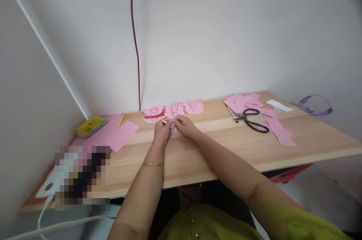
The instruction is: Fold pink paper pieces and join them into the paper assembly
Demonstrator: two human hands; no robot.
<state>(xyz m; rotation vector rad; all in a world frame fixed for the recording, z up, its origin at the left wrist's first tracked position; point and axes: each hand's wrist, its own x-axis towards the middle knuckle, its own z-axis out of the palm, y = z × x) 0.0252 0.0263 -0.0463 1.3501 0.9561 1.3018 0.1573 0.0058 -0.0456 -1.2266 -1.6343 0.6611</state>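
Observation:
My left hand [162, 131] and my right hand [185, 126] meet over the middle of the table. Between their fingertips they pinch a small piece of pink paper [172, 126], partly hidden by the fingers. Just beyond them, against the wall, lie three clusters of cut and folded pink paper [193, 107]. A thin red strip [154, 116] rests across the left cluster. Black-handled scissors [245, 118] lie to the right, well apart from my right hand.
More pink paper pieces [240, 102] and a pen [232, 113] surround the scissors. A white piece [279, 105] and a purple strap [322, 110] are farther right. On the left are pink sheets [126, 134], a yellow pencil [120, 121], a yellow packet [91, 126] and a blurred patch.

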